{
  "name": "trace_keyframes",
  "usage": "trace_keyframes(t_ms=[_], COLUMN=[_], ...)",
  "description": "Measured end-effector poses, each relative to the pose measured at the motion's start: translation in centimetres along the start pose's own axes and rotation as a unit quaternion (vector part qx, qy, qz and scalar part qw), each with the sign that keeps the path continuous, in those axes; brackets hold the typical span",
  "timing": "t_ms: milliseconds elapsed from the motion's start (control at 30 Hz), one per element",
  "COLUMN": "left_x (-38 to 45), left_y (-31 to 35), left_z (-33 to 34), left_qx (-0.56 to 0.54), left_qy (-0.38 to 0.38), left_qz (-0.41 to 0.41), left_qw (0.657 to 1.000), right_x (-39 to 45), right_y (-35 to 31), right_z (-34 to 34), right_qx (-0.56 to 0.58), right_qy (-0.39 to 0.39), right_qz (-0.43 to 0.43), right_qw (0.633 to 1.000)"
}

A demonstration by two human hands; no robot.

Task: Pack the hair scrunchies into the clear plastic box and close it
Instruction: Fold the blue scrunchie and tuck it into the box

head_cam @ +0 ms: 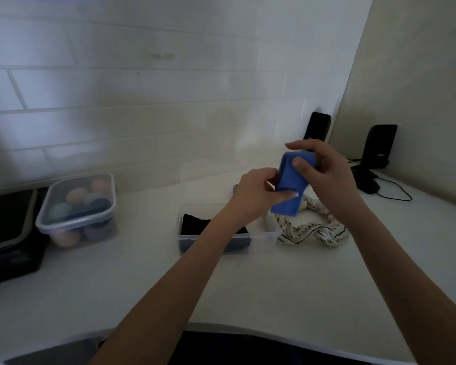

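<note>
Both forearms, left hand (256, 192) and right hand (324, 167) pinching blue scrunchie (291, 185) above clear box (263, 234).

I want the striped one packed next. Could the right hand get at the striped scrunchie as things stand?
Probably not at once: the right hand and the left hand both grip the blue scrunchie. The striped scrunchie lies uncovered just below.

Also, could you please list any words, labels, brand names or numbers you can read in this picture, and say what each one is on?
None can be read.
Right black speaker: a faint pale mark near its base, too small and blurred to read.
Left black speaker: no text shows.
Lidded container of coloured balls, clear plastic box, blue scrunchie: no label or print shows.
</note>
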State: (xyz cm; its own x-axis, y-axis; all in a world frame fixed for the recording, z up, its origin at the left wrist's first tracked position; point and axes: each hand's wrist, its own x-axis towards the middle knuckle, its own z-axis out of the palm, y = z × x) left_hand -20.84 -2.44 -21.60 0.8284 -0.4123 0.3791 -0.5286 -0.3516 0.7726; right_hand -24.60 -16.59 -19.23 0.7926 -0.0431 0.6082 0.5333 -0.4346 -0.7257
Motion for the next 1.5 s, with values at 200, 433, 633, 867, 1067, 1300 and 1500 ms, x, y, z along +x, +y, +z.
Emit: trace_keyframes(t_ms=[200,433,633,867,1067,1300,1500], left_x=[-0.5,-2.1,-2.2,-3.0,-3.5,-3.6,-3.6], left_y=[-0.4,-0.1,-1.1,-2.3,-1.8,-1.9,-1.2], left_z=[-1.0,-2.1,-3.1,-2.6,-2.2,-2.2,-1.4], left_qx=[-0.008,-0.298,-0.495,-0.362,-0.269,-0.353,-0.493], left_qy=[0.067,0.035,0.041,0.034,0.002,-0.028,-0.092], left_qz=[-0.002,-0.212,-0.245,-0.19,-0.138,-0.174,-0.247], left_qw=[0.998,0.93,0.833,0.912,0.953,0.919,0.829], right_x=[-0.9,-1.6,-2.7,-2.3,-1.9,-2.5,-2.3], right_y=[0.3,-0.5,0.6,0.3,0.8,0.3,-0.5], right_z=[0.1,1.5,2.8,3.8,4.7,4.8,4.8], right_qx=[0.011,-0.054,-0.118,-0.049,-0.012,0.119,0.129], right_qy=[-0.064,-0.104,-0.154,-0.119,-0.057,-0.071,-0.083], right_qz=[0.022,-0.056,-0.038,-0.019,0.026,0.089,0.071], right_qw=[0.998,0.992,0.98,0.992,0.998,0.986,0.986])
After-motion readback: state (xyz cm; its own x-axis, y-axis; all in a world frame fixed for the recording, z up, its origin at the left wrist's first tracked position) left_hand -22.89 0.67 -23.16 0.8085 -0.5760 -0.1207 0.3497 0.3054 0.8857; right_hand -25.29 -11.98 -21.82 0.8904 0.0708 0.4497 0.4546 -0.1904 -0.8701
